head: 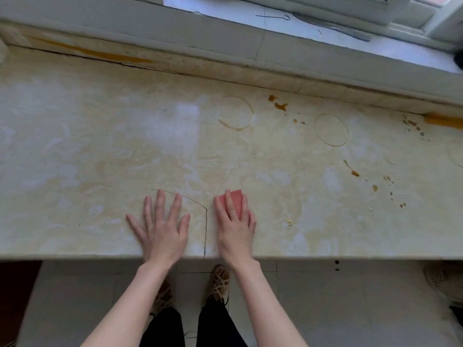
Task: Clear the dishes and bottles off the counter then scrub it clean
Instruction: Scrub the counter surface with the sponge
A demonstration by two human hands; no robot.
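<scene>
The counter (75, 146) shows no dishes or bottles, so the step in hand looks like the scrubbing. The right hand (234, 227) lies flat on a pink sponge (236, 201), fingers pressing it down onto the marble near the front edge rather than curling around it. The left hand (160, 227) is splayed open just beside it, palm on the stone, holding nothing (likely a brace). To scrub well, firm overlapping strokes should carry the sponge out toward the dirt, which sits well apart from it on the right: two ring marks (236, 113), amber drips (280, 105) and yellow crumbs (288, 221). The orange residue (100, 55) along the back seam will probably need edge pressure.
</scene>
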